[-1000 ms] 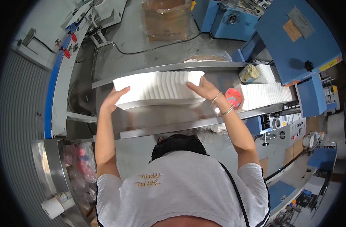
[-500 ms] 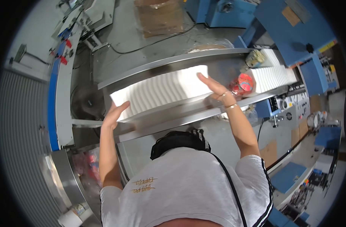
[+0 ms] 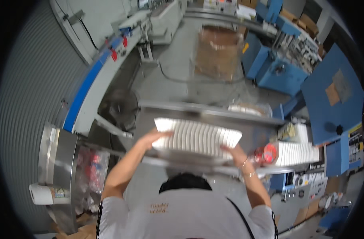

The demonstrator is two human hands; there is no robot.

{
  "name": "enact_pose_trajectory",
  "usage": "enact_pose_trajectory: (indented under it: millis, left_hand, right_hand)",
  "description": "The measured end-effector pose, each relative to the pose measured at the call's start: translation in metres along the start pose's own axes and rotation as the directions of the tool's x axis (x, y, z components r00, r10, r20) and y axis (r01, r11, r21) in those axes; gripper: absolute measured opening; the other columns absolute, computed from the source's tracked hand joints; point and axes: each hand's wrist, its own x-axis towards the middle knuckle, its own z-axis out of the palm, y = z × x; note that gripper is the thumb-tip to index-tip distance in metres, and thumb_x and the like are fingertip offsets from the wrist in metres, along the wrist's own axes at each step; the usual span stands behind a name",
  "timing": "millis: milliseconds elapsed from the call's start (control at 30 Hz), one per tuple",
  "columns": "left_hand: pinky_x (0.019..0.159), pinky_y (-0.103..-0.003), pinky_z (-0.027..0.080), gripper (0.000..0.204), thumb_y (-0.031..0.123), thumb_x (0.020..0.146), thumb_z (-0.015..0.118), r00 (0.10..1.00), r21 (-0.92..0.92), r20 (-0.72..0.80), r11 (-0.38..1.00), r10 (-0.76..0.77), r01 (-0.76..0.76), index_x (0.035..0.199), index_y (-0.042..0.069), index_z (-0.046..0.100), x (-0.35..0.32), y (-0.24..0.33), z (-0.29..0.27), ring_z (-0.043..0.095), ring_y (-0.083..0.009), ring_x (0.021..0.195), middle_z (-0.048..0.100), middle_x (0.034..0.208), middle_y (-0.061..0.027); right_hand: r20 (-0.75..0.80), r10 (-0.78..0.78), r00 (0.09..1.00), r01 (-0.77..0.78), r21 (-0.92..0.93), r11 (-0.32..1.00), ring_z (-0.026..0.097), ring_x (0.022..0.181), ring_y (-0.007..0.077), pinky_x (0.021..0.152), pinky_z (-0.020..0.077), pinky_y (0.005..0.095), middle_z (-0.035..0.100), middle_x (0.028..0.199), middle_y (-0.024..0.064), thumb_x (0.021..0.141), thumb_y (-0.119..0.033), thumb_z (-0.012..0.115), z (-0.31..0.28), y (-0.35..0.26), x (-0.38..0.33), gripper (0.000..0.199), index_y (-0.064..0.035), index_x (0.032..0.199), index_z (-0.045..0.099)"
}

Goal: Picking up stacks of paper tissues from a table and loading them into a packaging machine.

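Note:
A row of white ribbed sheets (image 3: 198, 137), pressed together into one stack, sits between my two hands just above a long metal trough (image 3: 214, 111). My left hand (image 3: 152, 139) presses flat against the stack's left end. At the stack's lower right end is my right hand (image 3: 234, 153), with bracelets on its wrist. The stack looks lifted slightly off the metal surface, though blur makes this hard to confirm.
A second row of white sheets (image 3: 299, 153) lies further right on the trough, beside a red round object (image 3: 269, 152). Blue machines (image 3: 329, 95) stand to the right, a wrapped brown pallet load (image 3: 218, 55) ahead, and a blue-edged conveyor (image 3: 90, 87) to the left.
My hands have squeezed the white stack shorter and drawn it toward me, off the trough's middle. The view has swung up and forward, showing more of the floor ahead.

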Motion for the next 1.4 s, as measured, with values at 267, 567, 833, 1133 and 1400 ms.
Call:
enact_pose_trajectory:
  millis: [267,567,833,1133,1400]
  left_hand:
    - [0.105,-0.036,0.031,0.076,0.033,0.075,0.076,0.997,-0.068,-0.068,0.997,-0.029,0.024,0.134,-0.001,0.044,-0.031,0.0,0.019,0.043,-0.027,0.125,0.05,0.131,-0.0166]
    - [0.104,-0.037,0.035,0.076,0.024,0.075,0.075,0.927,-0.27,-0.335,0.925,0.171,-0.268,0.135,-0.004,0.038,-0.099,-0.01,-0.047,0.044,-0.0281,0.125,0.047,0.134,-0.0182]
    - [0.091,-0.034,0.047,0.059,0.021,0.078,0.074,0.774,-0.297,-0.599,0.842,0.203,-0.45,0.127,-0.002,0.049,-0.23,-0.043,-0.163,0.058,-0.0218,0.106,0.059,0.118,-0.0121]
    - [0.099,-0.035,0.041,0.069,0.032,0.079,0.073,0.468,-0.292,-0.883,0.8,-0.016,-0.525,0.132,-0.001,0.045,-0.448,-0.156,-0.297,0.053,-0.0244,0.116,0.055,0.126,-0.0139]
    - [0.111,-0.042,0.022,0.102,0.06,0.069,0.072,0.336,-0.352,-0.905,0.902,-0.26,-0.25,0.14,-0.001,0.034,-0.534,-0.238,-0.404,0.03,-0.0304,0.136,0.038,0.143,-0.0196]
  right_hand:
    - [-0.041,-0.016,0.999,0.019,0.067,0.998,0.055,0.106,0.0177,0.095,0.0429,0.0315,0.058,0.117,0.0081,0.075,-0.01,0.074,0.011,-0.006,-0.017,0.057,-0.0002,0.126,0.049]
    - [0.178,-0.173,0.969,0.17,0.029,0.985,0.053,0.104,0.015,0.091,0.0428,0.0302,0.057,0.109,0.0036,0.075,-0.011,0.074,0.097,-0.084,0.002,0.049,-0.0008,0.118,0.053]
    - [0.396,-0.19,0.898,0.21,-0.008,0.978,0.053,0.109,0.0186,0.094,0.0415,0.0304,0.057,0.119,0.0075,0.076,-0.011,0.073,0.271,-0.093,0.049,0.054,0.0026,0.124,0.051]
    - [0.771,0.131,0.623,0.146,-0.279,0.949,0.05,0.118,0.0225,0.097,0.0394,0.0341,0.051,0.13,0.0121,0.078,-0.021,0.071,0.6,-0.05,0.08,0.069,0.0003,0.136,0.04]
    - [0.842,0.427,0.33,0.265,-0.517,0.814,0.054,0.109,0.0196,0.091,0.0441,0.033,0.058,0.116,0.0079,0.082,-0.019,0.066,0.827,-0.016,0.091,0.054,-0.0043,0.13,0.048]
